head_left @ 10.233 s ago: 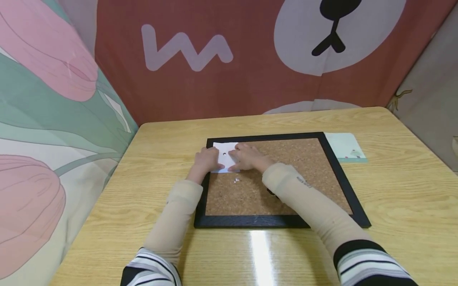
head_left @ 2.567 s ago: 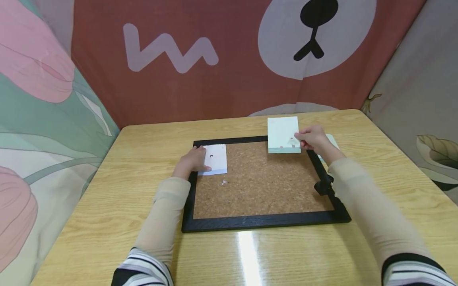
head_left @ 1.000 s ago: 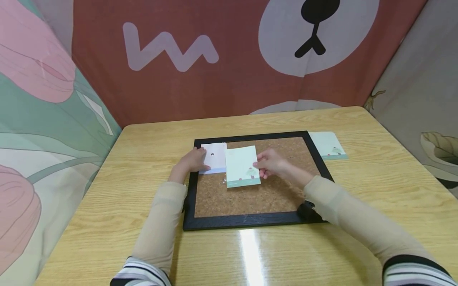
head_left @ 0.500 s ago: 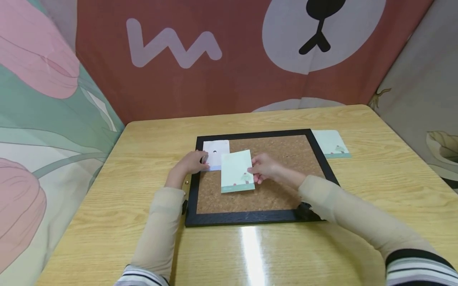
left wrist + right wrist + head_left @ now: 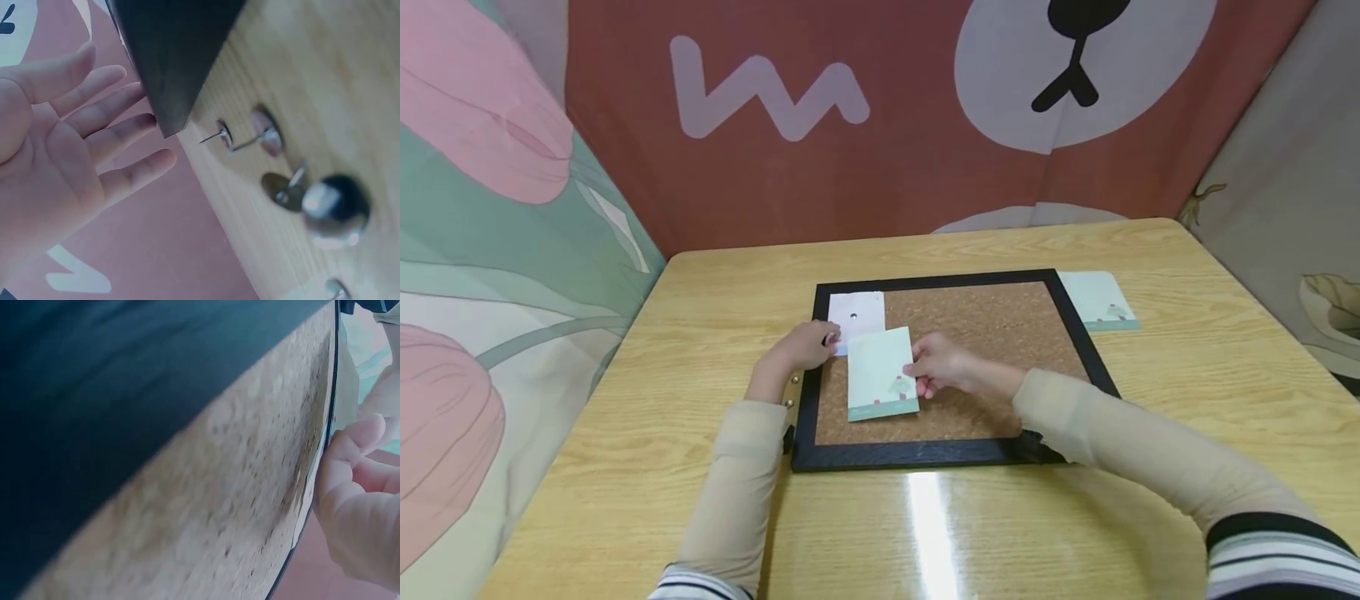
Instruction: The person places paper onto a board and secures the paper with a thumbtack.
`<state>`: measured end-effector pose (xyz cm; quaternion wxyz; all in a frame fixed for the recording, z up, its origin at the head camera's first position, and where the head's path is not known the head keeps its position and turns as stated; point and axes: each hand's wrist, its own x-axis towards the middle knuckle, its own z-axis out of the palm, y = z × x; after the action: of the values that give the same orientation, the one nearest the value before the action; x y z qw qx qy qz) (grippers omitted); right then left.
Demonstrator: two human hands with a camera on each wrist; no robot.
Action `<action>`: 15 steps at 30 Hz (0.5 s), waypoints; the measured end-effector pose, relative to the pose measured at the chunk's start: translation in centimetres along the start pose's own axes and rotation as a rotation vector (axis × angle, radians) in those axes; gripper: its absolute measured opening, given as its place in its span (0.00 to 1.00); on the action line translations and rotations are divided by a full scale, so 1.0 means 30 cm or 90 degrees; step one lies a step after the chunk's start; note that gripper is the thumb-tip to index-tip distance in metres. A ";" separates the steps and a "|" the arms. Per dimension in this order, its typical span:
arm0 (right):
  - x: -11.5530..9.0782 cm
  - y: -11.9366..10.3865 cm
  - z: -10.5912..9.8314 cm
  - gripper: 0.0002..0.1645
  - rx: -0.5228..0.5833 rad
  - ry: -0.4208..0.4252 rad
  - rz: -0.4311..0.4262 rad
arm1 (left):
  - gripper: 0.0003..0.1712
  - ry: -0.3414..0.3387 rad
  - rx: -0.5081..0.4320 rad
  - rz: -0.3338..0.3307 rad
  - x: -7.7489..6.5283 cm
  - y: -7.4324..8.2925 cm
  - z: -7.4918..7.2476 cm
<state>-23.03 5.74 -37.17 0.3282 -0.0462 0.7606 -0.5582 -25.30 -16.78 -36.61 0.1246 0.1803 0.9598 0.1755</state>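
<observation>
My right hand [image 5: 943,364] pinches the right edge of a pale green notepaper sheet [image 5: 880,371] with a small drawing and a darker green bottom band. In the right wrist view, thumb and finger meet at the paper's edge. The sheet is over the left part of a black-framed corkboard [image 5: 992,333], overlapping the lower part of a white sheet [image 5: 861,308] fixed there by a thumbtack [image 5: 853,316]. My left hand [image 5: 801,346] is at the board's left edge, fingers loosely spread and palm bare in the left wrist view. Several metal thumbtacks [image 5: 270,132] lie on the table near it.
A notepad [image 5: 1097,302] with the same design lies on the wooden table [image 5: 737,292], beyond the board's right edge. A printed red cloth [image 5: 910,183] hangs behind the table.
Earlier, both hands were on the white sheet. The right hand has since brought a notepaper sheet leftward from the pad's side and lowered it. The left hand has drawn off the white sheet.
</observation>
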 end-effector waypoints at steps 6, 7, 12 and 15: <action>0.010 -0.002 0.030 0.06 0.012 -0.008 0.004 | 0.23 -0.011 -0.046 -0.041 -0.012 0.011 0.001; 0.013 -0.002 0.037 0.06 0.014 -0.008 0.007 | 0.26 -0.011 -0.052 -0.047 -0.014 0.012 0.002; 0.022 0.000 0.070 0.05 0.013 -0.012 0.006 | 0.32 -0.016 -0.041 -0.044 -0.016 0.014 0.009; 0.021 -0.002 0.087 0.04 0.014 -0.026 0.005 | 0.33 -0.023 -0.025 -0.034 -0.016 0.013 0.012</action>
<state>-22.08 3.31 -37.83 0.3468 -0.0508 0.7474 -0.5643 -24.64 -16.54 -36.70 0.1501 0.1553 0.9582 0.1879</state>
